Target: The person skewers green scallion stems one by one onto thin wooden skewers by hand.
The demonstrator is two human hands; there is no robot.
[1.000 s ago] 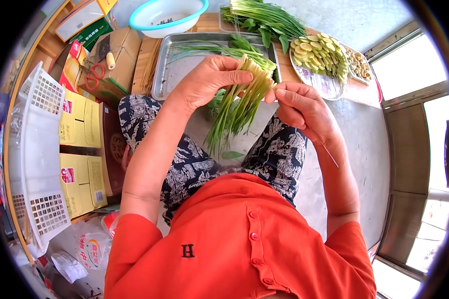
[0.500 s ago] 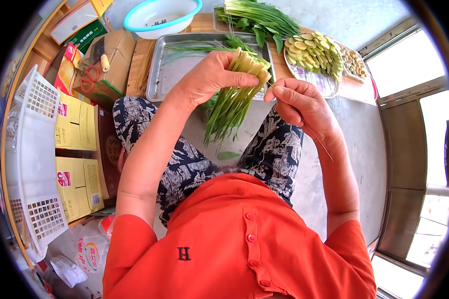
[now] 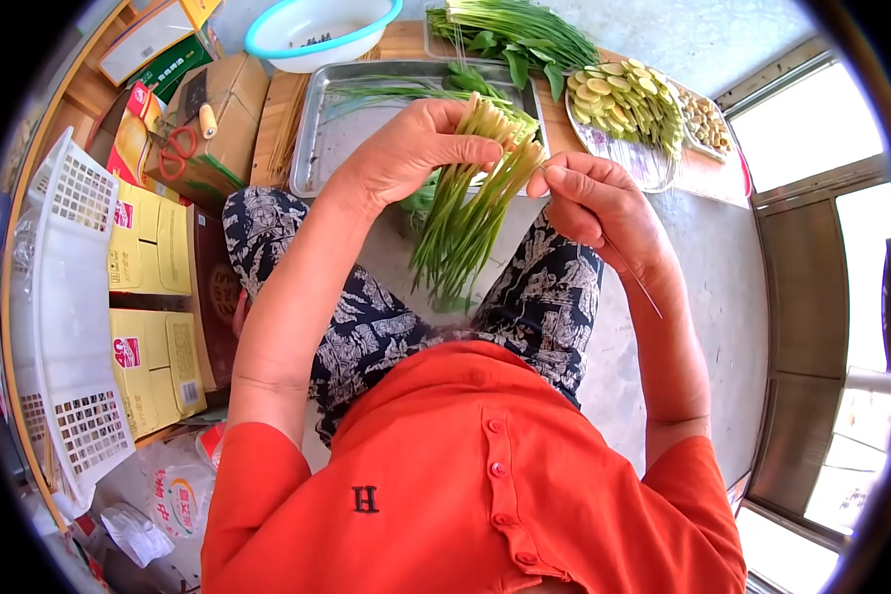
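My left hand (image 3: 421, 148) grips a bunch of green stalks (image 3: 465, 213) near its pale upper ends, and the green ends hang down. On the right, my right hand (image 3: 594, 203) pinches a thin skewer (image 3: 632, 273) between thumb and fingers. The skewer runs back under the palm toward the wrist, and its front end meets the pale stalk ends. Behind the hands, a metal tray (image 3: 312, 139) on the wooden table holds more long green stalks and some leaves.
A blue-rimmed bowl (image 3: 324, 51), a pile of greens (image 3: 525, 38), a plate of skewered slices (image 3: 619, 99) and a tray of small pieces (image 3: 703, 124) stand behind. At left are red scissors (image 3: 177, 153), yellow boxes (image 3: 153, 361) and a white basket (image 3: 74, 297).
The hanging stalks have swung and spread apart a little below my left hand. Both hands keep their holds, and the view has shifted slightly.
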